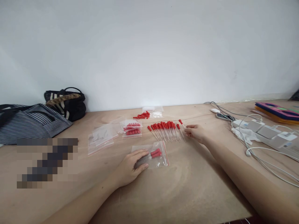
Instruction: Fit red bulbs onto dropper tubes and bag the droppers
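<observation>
A clear zip bag [161, 161] with a red seal line lies on the table, with a few red-bulbed droppers [156, 153] inside. My left hand [132, 166] grips its left part, thumb and fingers on either side of the dropper stems. To the right, my right hand [196, 133] pinches the stem of a single dropper [181, 122], its red bulb pointing up and left. Between the hands and farther back, several droppers [167, 126] lie side by side in a row, red bulbs away from me and clear stems toward me.
Left of the row are a bag of red bulbs [132, 129] and flat clear bags [101, 137]. Loose red pieces [142, 115] lie near the wall beside another clear bag [156, 112]. Chargers and cables [268, 130] occupy the right; a striped bag [35, 121] and black bag [67, 104] the left.
</observation>
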A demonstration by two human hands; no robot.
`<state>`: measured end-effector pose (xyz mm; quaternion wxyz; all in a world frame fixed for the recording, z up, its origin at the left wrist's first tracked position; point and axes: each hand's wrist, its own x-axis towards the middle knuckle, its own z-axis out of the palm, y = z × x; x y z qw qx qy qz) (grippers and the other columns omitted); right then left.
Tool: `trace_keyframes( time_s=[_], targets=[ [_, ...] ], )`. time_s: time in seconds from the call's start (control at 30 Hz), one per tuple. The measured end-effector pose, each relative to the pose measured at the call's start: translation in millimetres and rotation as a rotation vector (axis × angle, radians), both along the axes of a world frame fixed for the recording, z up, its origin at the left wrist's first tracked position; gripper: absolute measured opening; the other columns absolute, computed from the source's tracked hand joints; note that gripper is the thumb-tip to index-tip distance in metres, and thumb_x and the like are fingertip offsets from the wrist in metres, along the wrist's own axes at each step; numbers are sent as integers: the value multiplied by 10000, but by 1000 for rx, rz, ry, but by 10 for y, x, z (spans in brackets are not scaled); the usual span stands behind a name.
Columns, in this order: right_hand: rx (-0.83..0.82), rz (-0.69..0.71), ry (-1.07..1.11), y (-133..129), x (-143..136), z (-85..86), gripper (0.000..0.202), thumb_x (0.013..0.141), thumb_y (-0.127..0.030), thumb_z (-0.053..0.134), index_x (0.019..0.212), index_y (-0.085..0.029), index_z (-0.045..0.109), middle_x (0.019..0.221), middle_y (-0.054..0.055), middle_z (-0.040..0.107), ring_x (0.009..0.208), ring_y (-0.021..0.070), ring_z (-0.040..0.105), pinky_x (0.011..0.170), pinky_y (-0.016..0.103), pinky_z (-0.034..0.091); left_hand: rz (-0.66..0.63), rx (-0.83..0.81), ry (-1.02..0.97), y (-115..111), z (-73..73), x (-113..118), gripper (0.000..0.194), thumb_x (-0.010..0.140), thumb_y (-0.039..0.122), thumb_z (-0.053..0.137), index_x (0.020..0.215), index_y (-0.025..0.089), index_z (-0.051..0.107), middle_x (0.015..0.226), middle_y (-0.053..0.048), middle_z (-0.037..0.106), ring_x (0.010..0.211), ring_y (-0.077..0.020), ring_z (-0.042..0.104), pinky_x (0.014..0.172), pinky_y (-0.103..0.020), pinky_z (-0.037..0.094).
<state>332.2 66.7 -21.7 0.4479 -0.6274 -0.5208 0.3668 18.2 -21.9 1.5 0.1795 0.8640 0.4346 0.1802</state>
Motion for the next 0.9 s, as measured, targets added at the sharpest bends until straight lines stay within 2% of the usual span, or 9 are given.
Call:
trace_keyframes(
  time_s=[0.07,0.2,0.27,0.33,0.5,0.6,0.8,0.9],
  targets=[
    [-11,83,135,-58,31,54,114,650,-185,619,755,-147,594,702,60,618,624,137,591,604,260,516,-5,10,-8,0,-2,-3,367,784,306,495,1142,230,526,1191,-51,558,1093,-215,504,936,-389,403],
    [-105,348,506,-257,-45,153,246,657,-155,630,900,-160,594,834,40,611,692,101,601,683,220,516,-1,2,-22,-4,-4,-13,366,779,299,506,1137,231,531,1189,-50,560,1091,-220,505,935,-397,400],
    [-127,446,573,-363,-148,165,277,660,-183,644,928,-174,573,834,26,603,733,106,601,706,230,501,0,-4,-23,-5,-8,-19,373,778,297,507,1143,223,526,1198,-53,553,1099,-219,497,941,-399,393],
    [-93,502,551,-449,-265,149,262,640,-210,672,874,-180,561,786,5,590,718,101,586,678,226,479,-4,-8,-28,-3,-15,-25,377,781,298,504,1150,222,520,1203,-53,549,1101,-216,495,944,-399,389],
    [-20,491,431,-553,-479,74,231,599,-239,691,719,-178,504,625,-44,516,544,66,474,511,199,385,-6,-6,-56,5,-23,-25,370,778,299,510,1144,246,526,1192,-36,558,1085,-216,505,936,-397,396],
    [-40,461,435,-581,-546,46,257,588,-262,694,711,-185,480,635,-29,543,550,80,492,520,216,398,-1,-13,-56,2,-20,-21,367,774,299,513,1137,244,531,1187,-38,562,1080,-216,510,933,-393,399],
    [-191,554,528,-657,-608,46,293,598,-354,709,739,-163,539,679,16,600,652,120,573,622,247,457,9,-20,-51,0,-17,-11,367,769,300,514,1128,225,537,1182,-51,564,1080,-222,510,931,-391,403],
    [-199,496,600,-654,-594,67,349,644,-439,659,805,-140,582,655,16,579,580,93,545,563,218,438,10,-21,-28,0,-2,-4,364,774,302,507,1129,230,534,1189,-47,559,1084,-225,508,929,-395,404]
  ],
)
